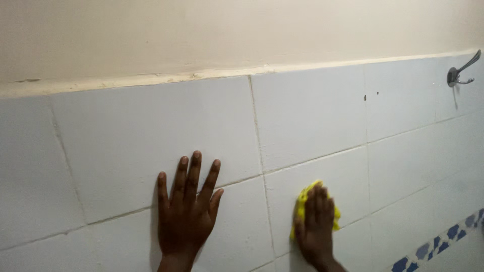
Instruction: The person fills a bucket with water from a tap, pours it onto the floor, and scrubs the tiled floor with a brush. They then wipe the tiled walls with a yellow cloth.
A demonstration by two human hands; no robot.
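My left hand (185, 211) lies flat against the white tiled wall (312, 116), fingers spread, holding nothing. To its right, my right hand (315, 226) presses a yellow cloth (304, 200) against a tile. The cloth shows above and beside my fingers; most of it is hidden under the palm. The two hands are about a tile's width apart.
A metal wall hook (460, 72) is fixed at the top right of the tiles. A cream painted wall (201, 30) begins above the tile edge. A band of blue patterned tiles (438, 244) runs along the lower right.
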